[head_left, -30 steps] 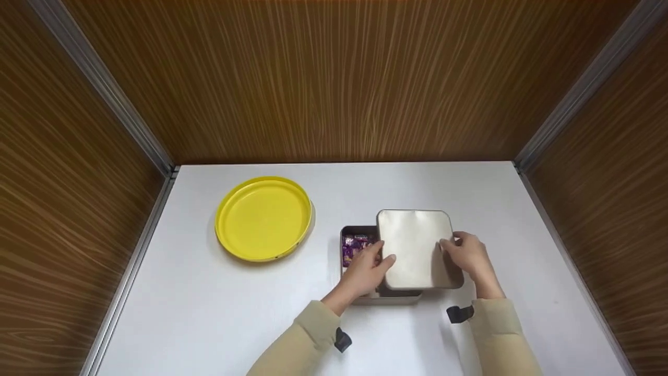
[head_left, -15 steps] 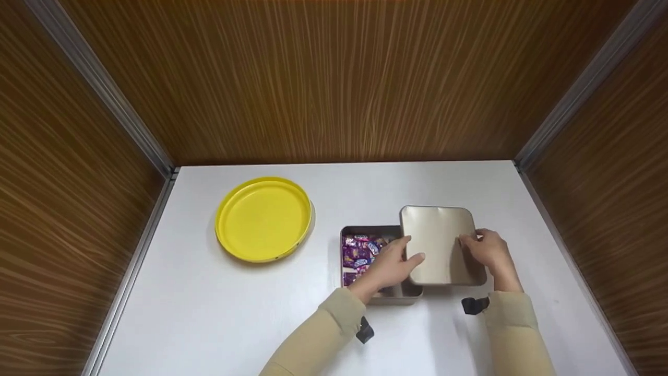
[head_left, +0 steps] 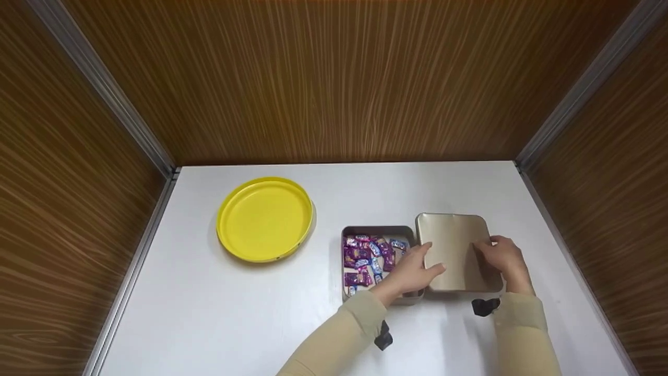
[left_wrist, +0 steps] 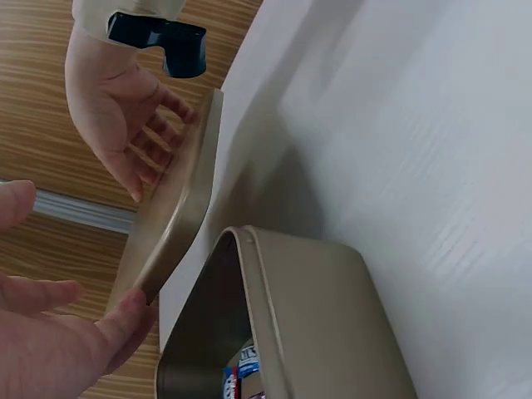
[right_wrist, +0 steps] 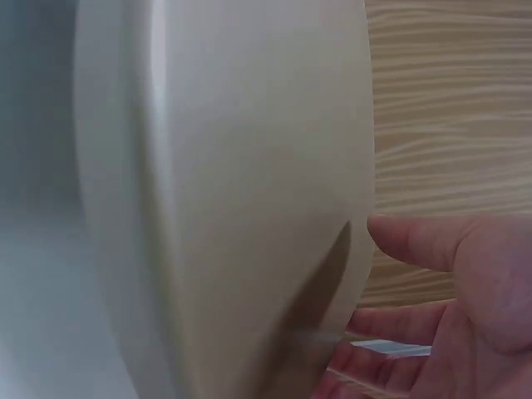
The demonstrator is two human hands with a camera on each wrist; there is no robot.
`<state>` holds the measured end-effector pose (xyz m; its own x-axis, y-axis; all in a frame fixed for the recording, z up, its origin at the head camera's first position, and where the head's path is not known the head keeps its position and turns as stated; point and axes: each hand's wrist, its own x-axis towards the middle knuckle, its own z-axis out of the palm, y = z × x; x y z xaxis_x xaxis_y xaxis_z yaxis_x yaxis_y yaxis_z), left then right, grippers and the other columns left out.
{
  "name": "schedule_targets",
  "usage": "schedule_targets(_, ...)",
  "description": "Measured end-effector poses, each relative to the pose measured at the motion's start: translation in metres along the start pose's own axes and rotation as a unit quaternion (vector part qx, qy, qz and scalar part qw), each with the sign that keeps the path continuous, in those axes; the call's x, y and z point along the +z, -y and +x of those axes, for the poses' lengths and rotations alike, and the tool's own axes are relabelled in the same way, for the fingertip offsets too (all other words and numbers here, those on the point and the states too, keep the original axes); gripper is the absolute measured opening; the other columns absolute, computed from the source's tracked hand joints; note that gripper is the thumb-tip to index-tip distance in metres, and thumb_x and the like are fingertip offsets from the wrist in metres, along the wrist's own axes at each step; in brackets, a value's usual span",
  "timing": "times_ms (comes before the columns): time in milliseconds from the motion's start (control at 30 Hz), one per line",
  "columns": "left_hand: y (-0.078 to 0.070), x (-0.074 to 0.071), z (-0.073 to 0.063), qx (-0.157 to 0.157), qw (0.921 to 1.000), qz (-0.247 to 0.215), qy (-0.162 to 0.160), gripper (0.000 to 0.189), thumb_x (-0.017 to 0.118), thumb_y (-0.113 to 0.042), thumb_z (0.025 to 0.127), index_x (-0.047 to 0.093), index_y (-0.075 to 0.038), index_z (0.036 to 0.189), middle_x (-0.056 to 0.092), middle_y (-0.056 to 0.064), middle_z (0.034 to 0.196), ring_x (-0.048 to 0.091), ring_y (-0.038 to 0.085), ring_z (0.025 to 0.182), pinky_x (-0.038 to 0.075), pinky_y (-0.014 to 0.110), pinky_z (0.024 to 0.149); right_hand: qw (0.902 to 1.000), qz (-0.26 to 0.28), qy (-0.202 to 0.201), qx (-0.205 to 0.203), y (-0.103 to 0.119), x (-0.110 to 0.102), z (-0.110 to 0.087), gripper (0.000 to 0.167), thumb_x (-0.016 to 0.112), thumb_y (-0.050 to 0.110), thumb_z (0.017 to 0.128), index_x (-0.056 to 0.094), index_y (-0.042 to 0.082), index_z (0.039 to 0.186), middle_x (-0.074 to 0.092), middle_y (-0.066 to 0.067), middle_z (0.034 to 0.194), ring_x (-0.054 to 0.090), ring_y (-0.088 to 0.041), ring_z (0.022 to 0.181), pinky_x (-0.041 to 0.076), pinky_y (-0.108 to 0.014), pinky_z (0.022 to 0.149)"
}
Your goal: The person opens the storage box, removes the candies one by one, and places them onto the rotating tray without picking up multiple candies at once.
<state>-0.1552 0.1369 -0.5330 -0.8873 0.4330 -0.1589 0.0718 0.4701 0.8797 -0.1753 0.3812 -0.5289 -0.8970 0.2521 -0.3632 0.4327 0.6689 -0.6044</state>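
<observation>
A square metallic tin lid (head_left: 455,245) is held between both hands, just right of an uncovered tin (head_left: 380,230). My left hand (head_left: 409,272) holds the lid's left edge, with its forearm crossing the near corner of the tin. At the opposite edge, my right hand (head_left: 505,259) grips with the thumb on top. In the left wrist view the lid (left_wrist: 187,187) hangs tilted above the table, higher than the tin (left_wrist: 320,307). Several small wrapped candies (head_left: 359,254) in purple, pink and blue lie inside the tin; the left hand hides some.
A round yellow tray (head_left: 265,219) with a raised rim sits at the left of the white table (head_left: 219,313). Wood-patterned panels (head_left: 334,83) enclose the back and both sides, joined by metal rails (head_left: 112,89).
Both hands have carried the lid rightward off the tin, revealing more of the candies. Over the last half second it has also lowered slightly. Tin and yellow tray have stayed put.
</observation>
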Motion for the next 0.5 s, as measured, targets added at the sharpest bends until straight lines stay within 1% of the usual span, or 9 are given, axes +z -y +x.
schedule_targets(167,0.002,0.006,0.003,-0.013,0.9996,-0.026,0.001,0.071,0.065,-0.039,0.092,0.038,-0.01,0.15,0.043,0.009,0.149,0.04,0.023,0.137,0.03,0.036,0.112,0.9998,0.012,0.014,0.009,-0.009,-0.001,0.001,0.07,0.045,0.036,0.1,0.03,-0.02,0.14,0.041,-0.044,0.132,0.045,-0.057,0.12,0.044,-0.063,0.093)
schedule_targets(400,0.003,0.013,0.007,-0.014,0.999,-0.043,-0.003,0.074,0.067,-0.038,0.091,0.035,-0.01,0.151,0.04,0.008,0.151,0.038,0.022,0.138,0.029,0.036,0.113,0.9987,0.03,0.021,0.034,-0.016,-0.002,0.002,0.072,0.044,0.038,0.099,0.029,-0.019,0.14,0.038,-0.044,0.135,0.044,-0.056,0.122,0.042,-0.064,0.095)
schedule_targets(500,0.002,0.015,0.008,-0.021,0.9983,-0.054,-0.008,0.075,0.069,-0.037,0.089,0.035,-0.011,0.151,0.042,0.009,0.15,0.04,0.023,0.136,0.03,0.036,0.112,0.998,0.039,0.024,0.043,-0.021,-0.001,0.003,0.073,0.044,0.039,0.1,0.028,-0.019,0.141,0.038,-0.044,0.135,0.043,-0.056,0.122,0.042,-0.064,0.095)
